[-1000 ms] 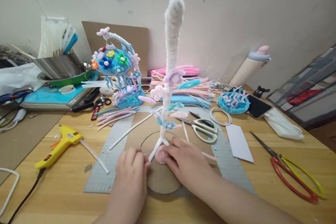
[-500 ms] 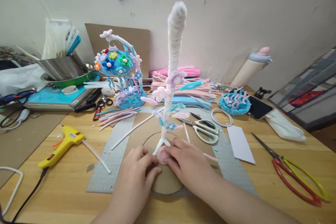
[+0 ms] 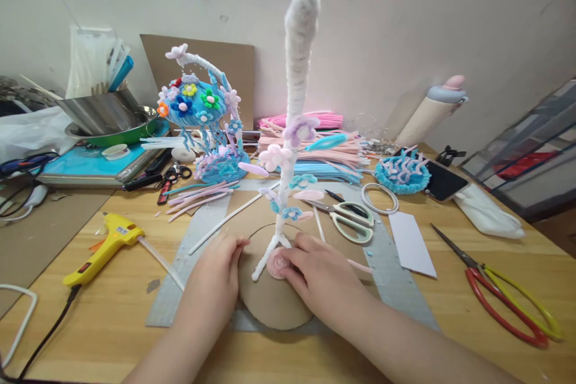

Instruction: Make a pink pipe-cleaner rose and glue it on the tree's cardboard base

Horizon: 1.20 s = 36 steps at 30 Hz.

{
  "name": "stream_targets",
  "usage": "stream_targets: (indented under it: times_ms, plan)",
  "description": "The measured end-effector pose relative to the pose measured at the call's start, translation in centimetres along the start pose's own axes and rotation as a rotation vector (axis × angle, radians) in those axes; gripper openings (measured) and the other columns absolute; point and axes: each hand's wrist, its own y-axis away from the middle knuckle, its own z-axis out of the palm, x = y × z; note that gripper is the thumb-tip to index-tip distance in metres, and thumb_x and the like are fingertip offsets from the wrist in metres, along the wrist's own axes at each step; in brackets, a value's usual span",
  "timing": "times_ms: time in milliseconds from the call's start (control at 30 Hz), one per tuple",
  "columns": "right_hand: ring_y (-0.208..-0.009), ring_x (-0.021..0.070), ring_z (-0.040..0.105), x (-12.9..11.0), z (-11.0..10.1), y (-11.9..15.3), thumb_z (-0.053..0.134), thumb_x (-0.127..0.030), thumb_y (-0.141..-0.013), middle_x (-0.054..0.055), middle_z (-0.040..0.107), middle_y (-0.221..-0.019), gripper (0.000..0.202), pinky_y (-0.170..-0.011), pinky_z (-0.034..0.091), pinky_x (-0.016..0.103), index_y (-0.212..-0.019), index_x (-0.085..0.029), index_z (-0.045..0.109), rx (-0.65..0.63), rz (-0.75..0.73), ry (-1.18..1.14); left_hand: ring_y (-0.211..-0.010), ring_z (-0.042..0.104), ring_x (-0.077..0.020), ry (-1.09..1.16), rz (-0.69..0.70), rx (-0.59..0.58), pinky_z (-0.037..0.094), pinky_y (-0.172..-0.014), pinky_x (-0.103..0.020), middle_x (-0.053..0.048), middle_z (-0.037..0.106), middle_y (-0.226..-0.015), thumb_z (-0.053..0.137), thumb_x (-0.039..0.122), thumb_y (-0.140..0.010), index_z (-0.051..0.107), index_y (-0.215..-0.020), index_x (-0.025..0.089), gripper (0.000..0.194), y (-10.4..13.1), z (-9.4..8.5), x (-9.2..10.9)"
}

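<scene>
White fuzzy stem [image 3: 297, 72] upright, flower-trimmed, forked foot on cardboard disc [image 3: 275, 306]; pink coil [image 3: 274, 264] beside fork.

This looks like a small craft workspace, set up on a wooden table [image 3: 121, 336] against a plain wall. A yellow hot glue gun [image 3: 101, 249] at the left, red-and-yellow-handled scissors [image 3: 504, 294] at the right and a gray cutting mat [image 3: 173, 306] in the middle show it. So do the bundles of pink and blue pipe cleaners [image 3: 315, 150] and the flowered fuzzy ornament [image 3: 198, 114] behind them at center left.
</scene>
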Motion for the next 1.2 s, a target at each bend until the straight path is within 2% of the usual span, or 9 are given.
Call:
stream_targets:
  times_ms: [167,300,533,667,733,833,900,1100,1200]
  plan:
    - [-0.086,0.0202,0.057,-0.1,-0.1,0.0,0.048,-0.031,-0.093,0.005,0.059,-0.099,0.021,-0.076,0.043,0.034,-0.098,-0.025,0.067,-0.011,0.003,0.003,-0.1,0.054,-0.0249,-0.237,0.25,-0.169,0.045,-0.085,-0.04,-0.007,0.06,-0.115,0.039,0.002,-0.08,0.063,-0.119,0.03,0.054,-0.3,-0.8,-0.9]
    - [-0.083,0.0196,0.057,-0.2,-0.1,0.1,0.049,-0.031,-0.093,0.005,0.059,-0.098,0.02,-0.074,0.043,0.034,-0.098,-0.026,0.067,-0.002,0.002,0.006,-0.109,0.05,-0.03,-0.36,0.268,-0.233,0.043,-0.086,-0.044,-0.008,0.061,-0.118,0.041,-0.001,-0.074,0.062,-0.121,0.029,0.06,0.5,-1.9,-0.2]
    - [-0.083,0.0197,0.057,0.0,0.1,0.0,0.049,-0.031,-0.093,0.004,0.059,-0.095,0.02,-0.073,0.042,0.034,-0.095,-0.025,0.068,0.003,-0.003,0.01,-0.087,0.054,-0.0219,-0.186,0.189,-0.204,0.042,-0.073,-0.035,-0.004,0.06,-0.091,0.039,-0.001,-0.071,0.065,-0.068,0.023,0.035,1.4,-3.5,0.3]
    - [-0.084,0.0196,0.057,-0.1,0.0,0.1,0.048,-0.031,-0.093,0.004,0.059,-0.094,0.02,-0.073,0.042,0.033,-0.098,-0.027,0.067,-0.001,-0.005,-0.001,-0.109,0.048,-0.0251,-0.138,0.165,-0.123,0.041,-0.089,-0.041,-0.008,0.054,-0.121,0.036,0.003,-0.08,0.059,-0.12,0.029,0.053,1.5,-1.8,-0.1]
    - [-0.085,0.0196,0.057,-0.1,0.0,0.2,0.049,-0.031,-0.093,0.004,0.059,-0.095,0.02,-0.074,0.042,0.033,-0.098,-0.027,0.067,0.002,-0.008,-0.005,-0.112,0.047,-0.0256,-0.146,0.198,-0.132,0.04,-0.09,-0.042,-0.006,0.053,-0.126,0.035,0.0,-0.077,0.057,-0.124,0.034,0.062,1.3,-1.3,-0.3]
    - [-0.085,0.0193,0.057,0.0,0.1,0.2,0.049,-0.03,-0.093,0.004,0.059,-0.096,0.02,-0.074,0.042,0.032,-0.098,-0.026,0.068,0.004,-0.005,-0.001,-0.093,0.054,-0.0221,-0.091,0.184,-0.108,0.042,-0.079,-0.036,-0.004,0.062,-0.097,0.037,-0.001,-0.07,0.072,-0.075,0.026,0.044,0.7,-1.6,-0.2]
    - [-0.083,0.019,0.057,0.0,0.2,0.2,0.05,-0.03,-0.092,0.004,0.06,-0.096,0.019,-0.073,0.042,0.032,-0.097,-0.026,0.068,0.007,-0.002,0.008,-0.079,0.053,-0.0197,-0.037,0.117,-0.061,0.042,-0.071,-0.033,-0.004,0.058,-0.077,0.037,0.0,-0.068,0.058,-0.053,0.02,0.033,0.3,-2.0,0.2]
    - [-0.083,0.0191,0.057,-0.1,0.0,-0.1,0.049,-0.03,-0.093,0.004,0.06,-0.096,0.02,-0.072,0.041,0.032,-0.099,-0.026,0.068,0.013,-0.018,0.011,-0.091,0.055,-0.0236,0.063,-0.032,-0.15,0.044,-0.079,-0.037,-0.006,0.061,-0.094,0.058,0.027,-0.081,0.062,-0.095,0.021,0.016,0.1,-1.3,1.5]
    - [-0.084,0.0192,0.057,-0.2,0.0,0.0,0.05,-0.031,-0.092,0.004,0.059,-0.096,0.019,-0.073,0.042,0.032,-0.097,-0.026,0.068,0.008,-0.019,0.005,-0.089,0.055,-0.0226,0.034,-0.027,-0.18,0.043,-0.078,-0.036,-0.005,0.061,-0.091,0.058,0.026,-0.083,0.065,-0.084,0.021,0.008,0.3,-0.7,1.6]
